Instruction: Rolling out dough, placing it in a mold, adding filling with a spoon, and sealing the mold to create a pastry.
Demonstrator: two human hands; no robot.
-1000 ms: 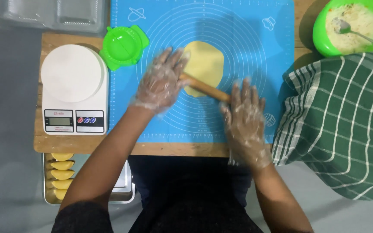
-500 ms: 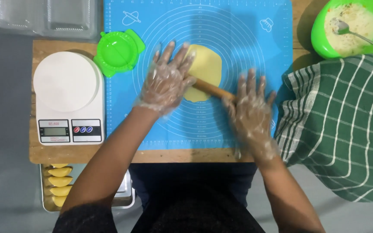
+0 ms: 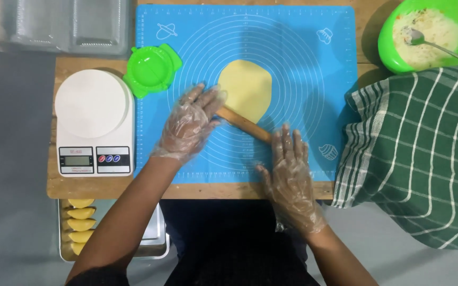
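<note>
The person's left hand [image 3: 189, 124] and right hand [image 3: 291, 175], both in thin clear gloves, lie flat with open fingers on a wooden rolling pin [image 3: 243, 123], pressing on it and not closing around it. The pin lies slanted on the blue baking mat [image 3: 314, 79], touching the lower edge of the flat yellow dough [image 3: 246, 87] at the mat's middle. A white kitchen scale [image 3: 94, 121] and a green dumpling press [image 3: 152, 70] stand just left of the mat.

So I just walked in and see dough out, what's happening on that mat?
A person in clear plastic gloves rests the left hand and right hand flat on a wooden rolling pin, at the near edge of a flattened yellow dough round on the blue mat. A green press mould and white kitchen scale sit alongside.
</note>
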